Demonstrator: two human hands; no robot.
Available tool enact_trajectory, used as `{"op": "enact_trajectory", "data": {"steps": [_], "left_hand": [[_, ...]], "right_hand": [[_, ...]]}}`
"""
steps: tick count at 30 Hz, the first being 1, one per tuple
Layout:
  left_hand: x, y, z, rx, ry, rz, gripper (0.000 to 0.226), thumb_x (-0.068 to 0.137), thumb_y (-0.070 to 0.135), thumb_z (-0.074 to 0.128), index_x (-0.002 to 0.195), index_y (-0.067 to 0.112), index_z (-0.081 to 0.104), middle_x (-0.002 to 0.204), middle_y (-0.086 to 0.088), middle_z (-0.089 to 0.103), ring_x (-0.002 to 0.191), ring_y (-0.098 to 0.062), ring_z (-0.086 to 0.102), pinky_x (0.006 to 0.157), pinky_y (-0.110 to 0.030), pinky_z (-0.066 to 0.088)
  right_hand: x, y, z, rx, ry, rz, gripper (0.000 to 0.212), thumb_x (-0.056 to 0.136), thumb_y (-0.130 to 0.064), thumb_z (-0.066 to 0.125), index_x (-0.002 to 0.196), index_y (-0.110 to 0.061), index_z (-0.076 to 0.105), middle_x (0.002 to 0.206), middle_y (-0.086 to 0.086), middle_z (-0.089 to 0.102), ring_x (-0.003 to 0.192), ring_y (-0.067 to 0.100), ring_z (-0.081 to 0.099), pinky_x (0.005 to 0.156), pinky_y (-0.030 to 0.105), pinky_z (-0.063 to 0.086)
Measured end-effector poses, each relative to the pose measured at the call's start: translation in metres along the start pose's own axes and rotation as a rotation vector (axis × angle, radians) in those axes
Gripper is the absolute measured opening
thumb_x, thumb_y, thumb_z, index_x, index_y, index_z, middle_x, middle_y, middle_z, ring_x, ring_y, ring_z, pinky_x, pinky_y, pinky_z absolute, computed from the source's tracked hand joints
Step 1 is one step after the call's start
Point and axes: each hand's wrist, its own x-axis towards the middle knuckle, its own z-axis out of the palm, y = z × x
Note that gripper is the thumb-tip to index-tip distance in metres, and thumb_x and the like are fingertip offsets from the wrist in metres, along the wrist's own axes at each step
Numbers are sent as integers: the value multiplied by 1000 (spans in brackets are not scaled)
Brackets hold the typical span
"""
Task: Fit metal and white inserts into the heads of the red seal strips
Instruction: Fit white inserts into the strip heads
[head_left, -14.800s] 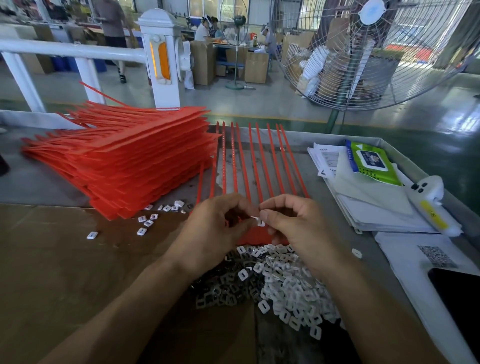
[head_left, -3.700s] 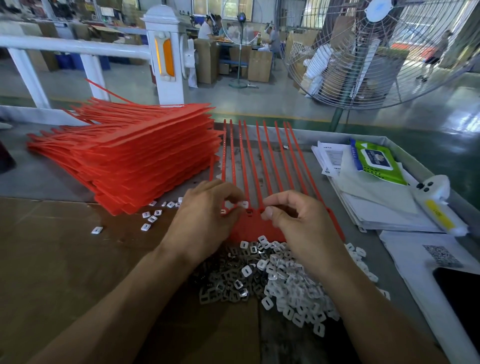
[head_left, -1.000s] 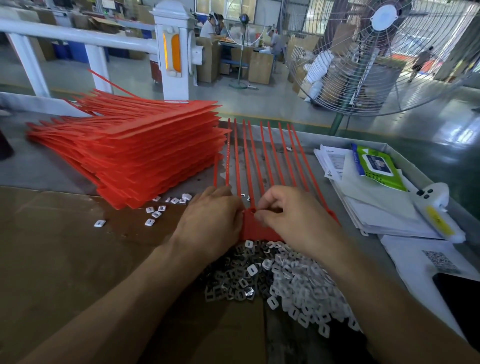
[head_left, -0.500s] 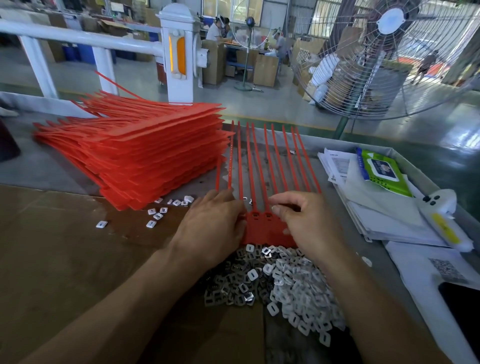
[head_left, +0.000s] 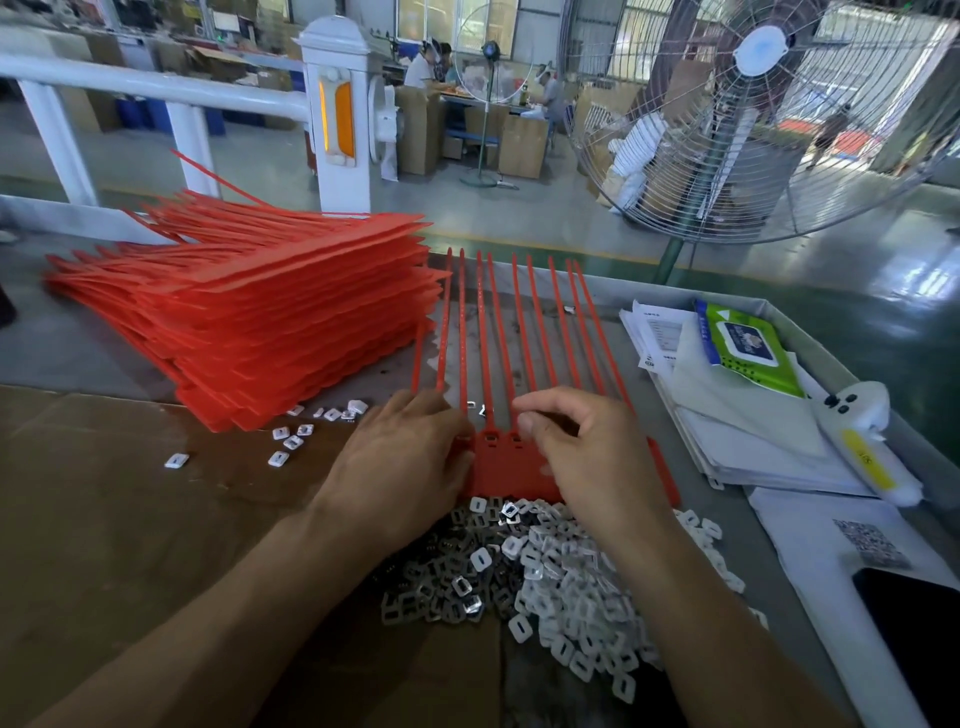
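Largest on the bench (head_left: 78, 353) is the tall stack of red seal strips (head_left: 270, 322) at the far left, and we cannot tell from here whether those heads are fitted or still waiting. Right of it lies the one comb of joined red strips (head_left: 511, 470) we are working on, its tails running away toward the far edge and its heads under our hands. Just near of it spreads the heap of inserts: the white inserts (head_left: 582, 623) to the right, the metal inserts (head_left: 431, 592) to the left, both plentiful, so we judge that much fitting remains. A few stray white pieces (head_left: 291, 436) lie by the foot of the stack. Between our hands two heads show dark open slots, and we cannot say whether they are filled. Our left hand (head_left: 400, 467) rests on the left end of the heads with fingers lying fairly flat, steadying the comb; our right hand (head_left: 587, 457) has its fingers curled over the heads, and whether it pinches an insert we cannot tell.
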Motion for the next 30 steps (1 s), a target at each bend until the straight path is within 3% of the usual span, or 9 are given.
{"op": "enact_trajectory", "data": {"steps": [3,7,10,13,16,19,26,30], "left_hand": [[0,0,0,-4,-5,-1,34,100,43,50,132,35,59,131,13,53,125,-12,42,110,-38,35],[-1,0,-1,-3,-8,-5,34,100,43,50,131,35,59,132,13,53,127,-12,42,111,-39,34],[-2,1,-1,4,-16,-8,34,100,43,50,132,34,58,133,12,53,128,-13,41,112,-41,34],[-1,2,-1,2,-17,-7,34,100,43,50,132,33,58,132,12,53,126,-13,42,112,-41,34],[-1,2,-1,9,-15,-5,35,100,43,49,132,33,58,132,11,53,126,-14,42,111,-40,34],[-1,2,-1,7,-13,-6,35,100,44,50,133,33,58,132,11,53,127,-14,42,112,-40,34],[1,1,1,-5,-1,6,34,99,43,53,131,33,59,131,10,55,127,-15,43,112,-41,35],[1,0,1,-35,13,7,32,97,42,56,128,35,60,128,10,56,125,-15,43,112,-41,35]], "right_hand": [[-1,0,1,-13,-17,31,22,98,-24,69,116,-35,74,96,-30,65,95,-1,71,85,17,56],[-1,1,2,11,-21,38,21,99,-24,68,116,-33,75,88,-23,71,85,-8,69,76,10,54],[-2,1,4,46,-6,35,14,100,-24,66,104,-33,77,83,-17,75,76,-3,69,71,21,58],[-2,2,4,60,11,45,12,99,-26,67,92,-33,74,79,-15,75,65,4,69,60,20,54],[-1,3,5,62,31,68,8,97,-30,70,89,-31,72,80,-16,75,68,1,68,66,25,53],[1,3,4,59,37,101,7,97,-33,69,92,-31,74,84,-21,74,79,-6,67,75,25,51],[11,2,8,35,-17,188,17,101,-34,64,91,-29,76,78,-15,75,59,0,62,62,22,50],[16,1,14,9,-16,183,13,97,-34,70,89,-28,78,76,-9,76,69,6,69,54,11,47]]}}
